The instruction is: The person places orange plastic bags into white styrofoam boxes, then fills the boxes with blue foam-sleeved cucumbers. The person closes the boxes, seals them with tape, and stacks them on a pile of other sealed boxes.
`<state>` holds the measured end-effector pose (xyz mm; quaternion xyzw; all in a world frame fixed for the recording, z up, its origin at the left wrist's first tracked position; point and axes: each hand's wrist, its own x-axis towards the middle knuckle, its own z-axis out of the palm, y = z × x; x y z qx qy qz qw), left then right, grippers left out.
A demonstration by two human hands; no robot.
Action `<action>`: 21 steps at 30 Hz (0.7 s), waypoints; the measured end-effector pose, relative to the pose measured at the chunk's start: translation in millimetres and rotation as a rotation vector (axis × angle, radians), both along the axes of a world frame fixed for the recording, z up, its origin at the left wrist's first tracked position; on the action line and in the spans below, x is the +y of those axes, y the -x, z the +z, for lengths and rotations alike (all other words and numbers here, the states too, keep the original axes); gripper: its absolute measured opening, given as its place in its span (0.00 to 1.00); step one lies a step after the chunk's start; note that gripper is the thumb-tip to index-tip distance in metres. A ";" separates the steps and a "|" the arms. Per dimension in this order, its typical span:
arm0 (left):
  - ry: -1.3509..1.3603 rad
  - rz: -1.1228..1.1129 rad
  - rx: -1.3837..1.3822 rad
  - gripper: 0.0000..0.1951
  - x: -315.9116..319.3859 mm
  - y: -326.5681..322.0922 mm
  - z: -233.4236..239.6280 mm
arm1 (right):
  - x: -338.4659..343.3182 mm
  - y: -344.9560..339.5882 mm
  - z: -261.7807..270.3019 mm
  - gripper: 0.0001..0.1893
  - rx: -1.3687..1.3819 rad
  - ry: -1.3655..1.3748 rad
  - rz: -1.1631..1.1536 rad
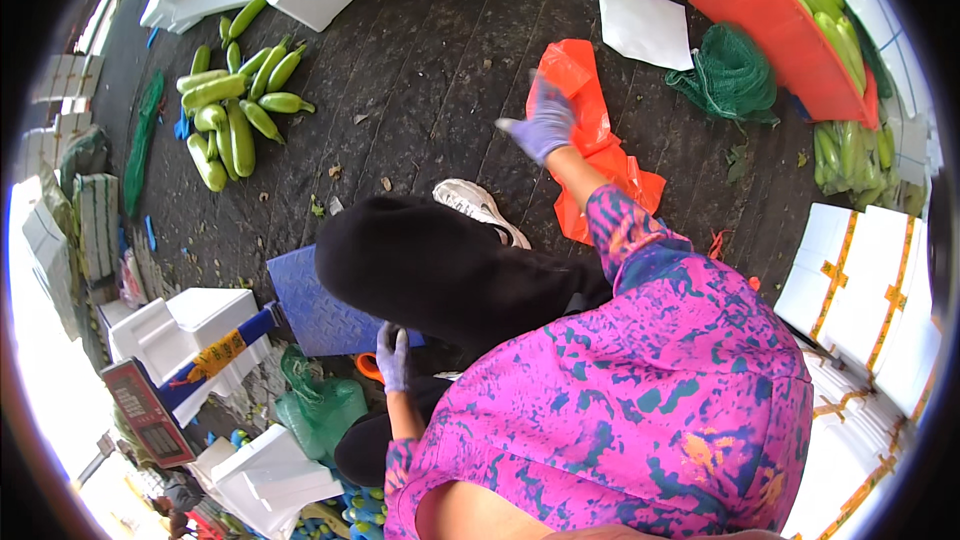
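Observation:
My right hand (pixel 546 124), in a pale purple glove, is over a crumpled red plastic bag (pixel 585 109) on the dark floor. Its thumb and fingers are spread; I see no grip on the bag. My left hand (pixel 392 360), gloved alike, hangs low by my leg at the near edge of a blue metal scale platform (pixel 322 315). An orange ring (pixel 369 367) lies beside it; whether this hand holds anything is unclear. A pile of pale green zucchini (pixel 225 105) lies on the floor at the upper left.
A red crate (pixel 787 30) of long green vegetables, a green mesh bag (pixel 731 75) and a white sheet (pixel 645 26) are upper right. Taped white foam boxes (pixel 840 277) stand right. The scale's display (pixel 146 412), foam boxes and a green net sack (pixel 322 409) are lower left.

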<state>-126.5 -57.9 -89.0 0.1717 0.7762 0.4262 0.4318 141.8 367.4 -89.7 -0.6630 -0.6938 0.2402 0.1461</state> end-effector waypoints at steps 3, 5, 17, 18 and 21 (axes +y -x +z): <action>0.141 0.033 -0.037 0.17 -20.2 -8.8 19.5 | 5.3 -65.9 -86.7 0.55 -0.348 0.461 -0.195; 0.274 -0.074 0.020 0.20 -27.6 -11.5 22.0 | -22.0 -61.8 -116.5 0.23 0.073 0.615 0.022; 0.442 0.017 -0.084 0.20 -19.7 -10.1 -11.8 | 168.8 -130.1 -104.3 0.10 -0.431 -0.073 -0.151; 0.447 0.026 -0.094 0.20 -17.8 -12.8 -14.2 | 182.9 -146.9 -107.2 0.11 -0.536 0.033 -0.195; 0.456 0.045 -0.123 0.20 -9.1 -23.6 -19.0 | 217.7 -174.2 -118.1 0.18 -0.649 0.395 -0.073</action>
